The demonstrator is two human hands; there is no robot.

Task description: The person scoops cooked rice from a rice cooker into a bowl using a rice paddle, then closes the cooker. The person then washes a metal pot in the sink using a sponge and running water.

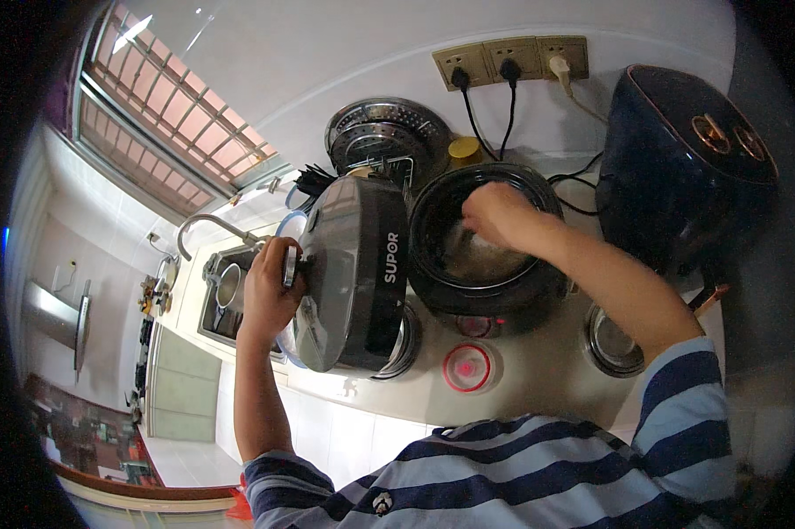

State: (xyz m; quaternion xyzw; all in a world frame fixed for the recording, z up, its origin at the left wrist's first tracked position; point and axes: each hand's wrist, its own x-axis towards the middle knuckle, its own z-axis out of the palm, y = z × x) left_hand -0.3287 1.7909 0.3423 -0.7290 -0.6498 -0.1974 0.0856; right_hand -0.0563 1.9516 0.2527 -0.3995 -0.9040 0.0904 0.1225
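My left hand (270,295) grips the knob of a large lid (353,273), dark grey with a black band, and holds it tilted on edge to the left of the cooker. The black electric cooker (486,301) stands uncovered, a small red light glowing on its front. Over its opening, my right hand (501,217) points down with fingers bent together. Something pale shows just below those fingers, too blurred to name. Inside the pot lies a brownish, cloudy content (486,260). A small round container with a red rim (466,367) sits in front of the cooker.
A dark blue appliance with gold knobs (688,141) stands at the right. Perforated steel steamer trays (387,132) lean against the wall beside a yellow-capped jar (464,150). Cords hang from the wall sockets (509,62). A steel bowl (613,339) is at right, a sink (226,300) at left.
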